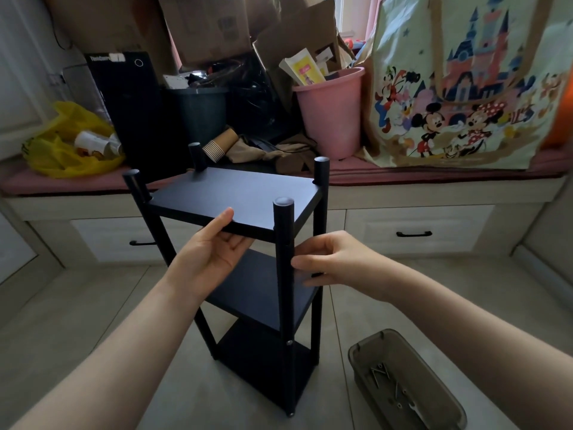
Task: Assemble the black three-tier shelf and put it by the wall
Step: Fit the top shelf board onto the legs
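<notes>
1. Your left grip [214, 252] pinched the shelf's [263, 293] top board [242, 190], thumb above, fingers beneath.
2. Your right grip [328, 259] curled round the front post [283, 305], just right of the left.
3. The shelf stood upright on the floor [93, 305] beneath both grips.

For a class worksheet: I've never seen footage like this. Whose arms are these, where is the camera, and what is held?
No machine: one camera worn on a person's head looks down at their bare arms. The black three-tier shelf stands upright on the pale tiled floor. The left hand grips the front edge of its top board, thumb on top. The right hand sets curled fingers against a front post; whether it grips is unclear. A translucent grey plastic box of small metal parts lies on the floor.
</notes>
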`<state>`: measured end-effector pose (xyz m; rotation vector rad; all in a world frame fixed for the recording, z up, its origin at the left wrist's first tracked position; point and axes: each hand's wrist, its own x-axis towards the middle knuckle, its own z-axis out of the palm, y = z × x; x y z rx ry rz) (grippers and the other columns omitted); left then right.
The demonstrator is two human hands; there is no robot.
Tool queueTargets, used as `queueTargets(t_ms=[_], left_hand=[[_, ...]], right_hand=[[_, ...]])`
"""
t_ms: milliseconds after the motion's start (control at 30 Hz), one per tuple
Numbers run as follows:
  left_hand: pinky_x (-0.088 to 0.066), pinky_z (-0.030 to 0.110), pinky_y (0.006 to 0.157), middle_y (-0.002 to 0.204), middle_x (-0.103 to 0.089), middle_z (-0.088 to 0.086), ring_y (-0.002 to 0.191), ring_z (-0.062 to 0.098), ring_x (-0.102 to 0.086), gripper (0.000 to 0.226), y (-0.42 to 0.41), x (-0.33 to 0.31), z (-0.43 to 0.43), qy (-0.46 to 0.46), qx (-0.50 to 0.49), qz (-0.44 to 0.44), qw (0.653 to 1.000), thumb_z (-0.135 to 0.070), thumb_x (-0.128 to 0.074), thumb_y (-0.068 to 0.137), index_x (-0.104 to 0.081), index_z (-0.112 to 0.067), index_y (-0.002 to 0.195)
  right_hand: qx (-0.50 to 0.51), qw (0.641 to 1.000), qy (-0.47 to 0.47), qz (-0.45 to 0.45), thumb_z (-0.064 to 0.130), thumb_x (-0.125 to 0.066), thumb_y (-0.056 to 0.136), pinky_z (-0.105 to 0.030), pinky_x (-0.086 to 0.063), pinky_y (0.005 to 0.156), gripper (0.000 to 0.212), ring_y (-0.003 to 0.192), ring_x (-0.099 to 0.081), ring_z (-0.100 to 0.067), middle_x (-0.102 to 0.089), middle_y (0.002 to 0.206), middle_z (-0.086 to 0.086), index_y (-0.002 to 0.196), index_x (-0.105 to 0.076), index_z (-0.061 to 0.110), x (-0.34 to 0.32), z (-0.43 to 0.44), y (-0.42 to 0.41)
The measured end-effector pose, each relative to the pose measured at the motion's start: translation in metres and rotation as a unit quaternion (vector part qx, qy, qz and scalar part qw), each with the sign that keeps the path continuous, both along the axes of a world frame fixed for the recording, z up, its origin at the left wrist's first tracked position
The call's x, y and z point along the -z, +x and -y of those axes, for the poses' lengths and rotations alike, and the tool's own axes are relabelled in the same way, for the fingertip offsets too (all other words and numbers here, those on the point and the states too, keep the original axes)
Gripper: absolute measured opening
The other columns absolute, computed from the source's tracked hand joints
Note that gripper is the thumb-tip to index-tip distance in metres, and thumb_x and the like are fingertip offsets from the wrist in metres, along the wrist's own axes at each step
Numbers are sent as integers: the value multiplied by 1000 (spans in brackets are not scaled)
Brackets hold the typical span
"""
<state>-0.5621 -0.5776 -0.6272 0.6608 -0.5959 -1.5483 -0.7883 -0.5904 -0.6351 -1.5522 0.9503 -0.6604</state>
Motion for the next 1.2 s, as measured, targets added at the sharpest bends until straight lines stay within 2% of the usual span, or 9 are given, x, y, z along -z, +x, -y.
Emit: queueTargets(t_ms=[233,367,533,600,667,767,900,1033,1200], left_hand=[[-61,33,83,113,-76,10,107,22,-73,21,1,1,-3,-21,4,15,1000,-16,-63,86,-83,-10,87],[-60,34,86,115,-75,10,109,22,-72,21,3,3,-4,-26,10,17,999,-16,-63,88,-83,-9,89],[-61,33,82,110,-77,9,106,21,-73,22,2,5,-4,-24,7,19,1000,-16,-63,87,-83,-8,85],[-61,33,82,109,-77,9,106,21,-73,22,2,5,-3,-20,4,17,1000,-16,-63,86,-83,-7,85],[-61,33,84,110,-77,9,108,21,-72,22,2,6,-3,-22,1,24,999,-16,-63,86,-83,-7,85],[-60,34,86,112,-76,10,110,22,-71,21,3,8,-3,-26,5,17,999,-15,-63,87,-82,-6,87],[-60,33,84,111,-76,10,110,22,-72,21,3,9,-4,-29,6,21,999,-16,-63,87,-82,-6,88],[-60,34,87,113,-76,12,111,23,-71,22,4,9,-3,-32,12,20,999,-16,-63,88,-82,-6,89],[-59,34,88,116,-74,13,114,25,-70,22,6,10,-4,-34,21,17,999,-15,-63,90,-81,-4,93]], right_hand=[[45,975,68,-208,33,-57,99,-36,-57,90,24,94,-72,-16,-76,98,0,109,-68,13,62,26,-35],[127,946,152,-258,22,-52,101,-29,-51,73,25,87,-66,-21,-71,103,-7,113,-63,4,156,16,-49],[132,910,164,-356,22,-54,96,-26,-41,67,29,75,-55,-21,-59,81,-12,69,-54,13,228,-6,-70],[131,900,176,-377,29,-55,98,-24,-40,72,25,86,-55,-21,-61,94,-13,78,-58,14,240,-10,-77],[102,884,185,-416,36,-53,99,-25,-42,77,34,102,-60,-24,-64,117,-16,110,-62,4,253,-10,-82],[88,862,186,-463,36,-46,102,-30,-44,95,48,128,-54,-31,-54,141,-16,136,-50,2,268,-13,-83],[65,851,180,-490,27,-47,101,-28,-39,102,46,132,-49,-28,-50,144,-13,143,-45,8,295,-19,-80],[57,835,170,-520,14,-35,98,-41,-30,115,57,142,-36,-33,-36,154,-19,154,-24,12,315,-24,-74],[24,849,135,-511,13,-39,98,-37,-40,107,46,132,-48,-34,-48,145,-20,144,-38,7,322,-28,-58]])
